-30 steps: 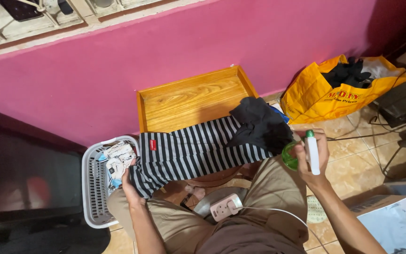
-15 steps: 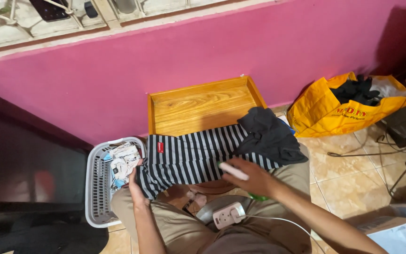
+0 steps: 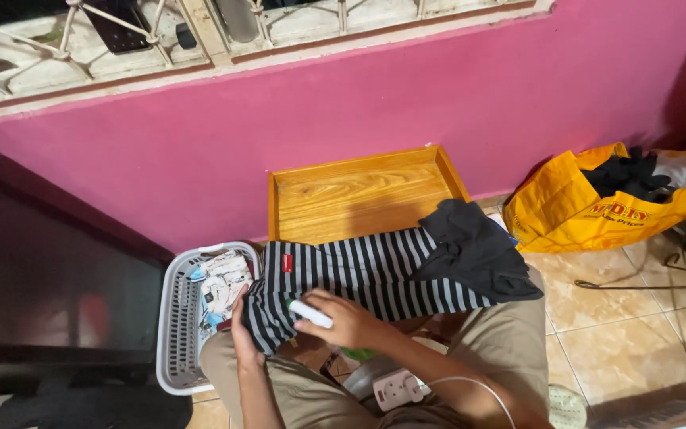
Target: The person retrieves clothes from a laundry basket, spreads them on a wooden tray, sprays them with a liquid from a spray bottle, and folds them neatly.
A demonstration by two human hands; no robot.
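A black-and-white striped garment (image 3: 359, 274) lies across my lap and the front edge of a wooden tray (image 3: 359, 191). My right hand (image 3: 343, 318) holds a small white tube-shaped object (image 3: 310, 313) and rests on the garment's left part. At the garment's left end, beside the basket, my left hand (image 3: 241, 334) grips the bunched hem. A black cloth (image 3: 474, 250) is piled on the striped garment's right end.
A white plastic basket (image 3: 170, 318) with printed cloth stands at my left knee. A yellow bag (image 3: 597, 210) holding dark clothes sits on the tiled floor at right. A white power strip (image 3: 397, 388) and cables lie near my legs. A pink wall rises behind.
My right hand carried the white object from the right side of my lap over to the left part of the striped garment. My left hand stayed at the hem.
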